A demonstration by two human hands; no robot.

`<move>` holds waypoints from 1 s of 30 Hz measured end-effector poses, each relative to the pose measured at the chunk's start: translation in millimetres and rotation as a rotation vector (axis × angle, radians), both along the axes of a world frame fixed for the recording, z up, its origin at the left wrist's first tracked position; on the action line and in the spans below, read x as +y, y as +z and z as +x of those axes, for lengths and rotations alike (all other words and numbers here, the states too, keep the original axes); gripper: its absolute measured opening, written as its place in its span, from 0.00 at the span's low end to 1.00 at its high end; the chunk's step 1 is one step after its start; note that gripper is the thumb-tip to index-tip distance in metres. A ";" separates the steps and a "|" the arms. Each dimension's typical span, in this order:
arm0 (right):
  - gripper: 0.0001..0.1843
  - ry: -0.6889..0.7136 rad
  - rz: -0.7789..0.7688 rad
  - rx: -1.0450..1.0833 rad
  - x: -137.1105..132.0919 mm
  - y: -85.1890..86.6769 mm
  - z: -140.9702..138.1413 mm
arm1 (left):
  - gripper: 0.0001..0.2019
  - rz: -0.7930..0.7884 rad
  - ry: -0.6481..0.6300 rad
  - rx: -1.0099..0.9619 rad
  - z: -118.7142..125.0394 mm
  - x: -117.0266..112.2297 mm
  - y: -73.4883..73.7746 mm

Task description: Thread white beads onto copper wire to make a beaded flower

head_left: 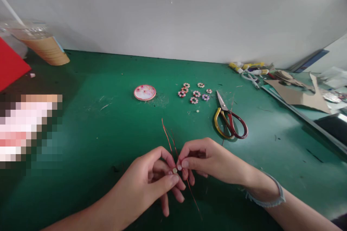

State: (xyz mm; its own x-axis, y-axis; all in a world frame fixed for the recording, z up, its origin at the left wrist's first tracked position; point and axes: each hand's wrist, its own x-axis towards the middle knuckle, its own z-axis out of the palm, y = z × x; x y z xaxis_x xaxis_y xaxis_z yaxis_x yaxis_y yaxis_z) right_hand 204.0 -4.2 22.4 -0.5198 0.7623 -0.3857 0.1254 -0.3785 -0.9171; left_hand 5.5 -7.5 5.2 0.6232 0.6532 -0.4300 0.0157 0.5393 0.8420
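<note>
My left hand (159, 175) pinches a few small pale beads (175, 170) between thumb and forefinger. A thin red cord (167, 135) runs through or past them, its ends sticking up and trailing down toward me. Close against it, my right hand (200, 158) is closed on the cord beside the beads, thumb and forefinger together. Both hands hover low over the green tabletop. Beyond them lie several small beaded rings (196, 94) and one loose bead (197, 111). A round white dish (145, 92) with a red rim holds tiny beads.
Scissors (230, 119) with red and yellow handles rest right of the rings. Cut cardboard (298, 95), glue tubes (235, 67) and other clutter fill the far right. At left stand a plastic drink cup (46, 43) and a red object (12, 63), near a blurred-out patch. A pale wall (108, 18) closes the back.
</note>
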 end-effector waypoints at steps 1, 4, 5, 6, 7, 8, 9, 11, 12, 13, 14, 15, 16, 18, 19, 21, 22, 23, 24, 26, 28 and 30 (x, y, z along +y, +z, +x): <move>0.05 -0.002 -0.002 0.003 0.1 -0.3 -0.1 | 0.09 0.006 0.000 0.004 -0.2 -0.4 0.4; 0.05 -0.015 0.005 0.020 0.6 -0.7 0.0 | 0.09 0.029 0.017 0.012 -1.2 -2.4 1.2; 0.06 -0.020 0.006 0.031 0.9 -0.6 0.0 | 0.09 0.028 0.024 0.014 -1.5 -3.1 1.3; 0.07 -0.026 0.002 0.043 1.3 -0.5 0.1 | 0.10 0.025 0.026 0.017 -1.7 -3.7 1.5; 0.08 -0.030 -0.006 0.056 1.6 -0.4 0.2 | 0.10 0.019 0.026 0.020 -1.8 -4.0 1.7; 0.10 -0.034 -0.014 0.069 1.8 -0.4 0.1 | 0.10 0.013 0.027 0.023 -1.7 -3.9 2.2; 0.11 -0.037 -0.023 0.085 1.8 -0.6 0.0 | 0.10 0.007 0.026 0.023 -1.5 -3.5 2.9; 0.13 -0.047 -0.037 0.115 1.4 -1.5 -0.5 | 0.09 -0.005 0.017 0.025 -0.9 -1.9 4.9; 0.14 -0.055 -0.042 0.128 1.0 -2.0 -0.9 | 0.08 -0.013 0.007 0.028 -0.6 -0.8 6.0; 0.14 -0.064 -0.048 0.137 0.5 -2.6 -1.5 | 0.07 -0.019 -0.005 0.034 -0.5 0.3 7.1; 0.15 -0.069 -0.054 0.142 0.1 -3.1 -2.3 | 0.06 -0.022 -0.019 0.042 -0.4 1.2 8.0; 0.15 -0.074 -0.060 0.143 -0.4 -3.4 -3.1 | 0.06 -0.023 -0.033 0.050 -0.5 2.1 8.7; 0.15 -0.074 -0.066 0.142 -0.8 -3.5 -4.0 | 0.06 -0.022 -0.045 0.056 -0.7 2.7 9.2; 0.16 -0.068 -0.083 0.141 -1.3 -3.1 -5.7 | 0.07 -0.017 -0.067 0.069 -1.4 3.7 9.7; 0.16 -0.064 -0.093 0.143 -1.7 -2.8 -6.4 | 0.08 -0.014 -0.081 0.080 -1.8 4.0 10.0; 0.16 -0.053 -0.111 0.146 -2.6 -2.2 -7.4 | 0.08 -0.011 -0.108 0.116 -2.7 4.6 11.1; 0.16 -0.046 -0.120 0.147 -3.3 -2.2 -7.8 | 0.09 -0.012 -0.125 0.135 -3.1 4.9 11.8; 0.16 -0.041 -0.129 0.148 -4.1 -2.3 -8.1 | 0.09 -0.017 -0.139 0.152 -3.5 5.1 12.5; 0.16 -0.037 -0.137 0.147 -5.0 -2.6 -8.4 | 0.09 -0.027 -0.153 0.166 -3.9 5.2 13.1; 0.16 -0.038 -0.144 0.145 -6.8 -3.7 -9.3 | 0.08 -0.037 -0.176 0.184 -4.5 5.1 13.5; 0.16 -0.038 -0.142 0.143 -8.0 -4.8 -9.9 | 0.08 -0.041 -0.198 0.190 -5.0 4.6 12.5; 0.16 -0.021 -0.152 0.135 -8.0 -5.3 -9.7 | 0.08 -0.047 -0.216 0.183 -5.1 4.1 10.8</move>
